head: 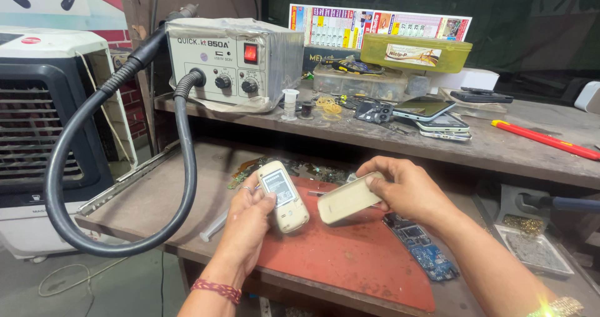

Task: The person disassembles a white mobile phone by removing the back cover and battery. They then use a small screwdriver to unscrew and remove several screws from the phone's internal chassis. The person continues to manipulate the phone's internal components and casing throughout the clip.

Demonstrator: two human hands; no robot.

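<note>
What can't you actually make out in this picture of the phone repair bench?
Head view only:
- Phone: its far face is turned away, its lower edge covered by the left hand.
- Back cover: one end hidden under the right hand.
- Blue circuit board: parts too small.
- Red mat: forearm hides its right side.

cream phone [284, 196], cream back cover [347, 197], red-brown mat [350, 254]

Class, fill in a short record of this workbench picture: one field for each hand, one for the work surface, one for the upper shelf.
Left hand: holds a cream phone body, back open, battery showing
Right hand: holds the cream back cover, apart from the phone
Work surface: red mat beneath the hands, blue circuit board at its right edge
Upper shelf: hot-air rework station with black hose, stacked phones, green lidded box, red tool
</note>
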